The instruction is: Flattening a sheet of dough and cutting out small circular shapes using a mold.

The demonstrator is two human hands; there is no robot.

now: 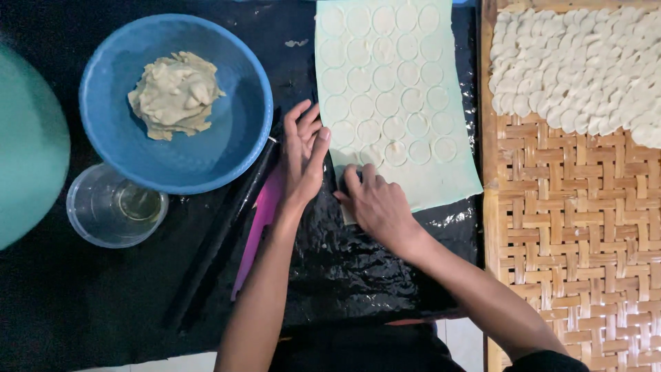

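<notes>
A pale rolled-out dough sheet (392,103) lies on black plastic (358,269), scored with several rows of cut circles. My right hand (372,200) presses on the sheet's near left corner, fingers curled over something I cannot make out. Just left of the sheet's edge, my left hand (303,151) rests flat with fingers together and extended, touching the plastic beside the dough. A woven bamboo tray (571,234) at the right carries a heap of cut dough rounds (578,62) at its far end.
A blue bowl (227,138) holding a lump of dough (175,93) sits at the far left. Near it stand a clear plastic cup (113,207) and a dark rolling pin (220,234) beside a pink strip (258,227). A teal object (27,145) fills the left edge.
</notes>
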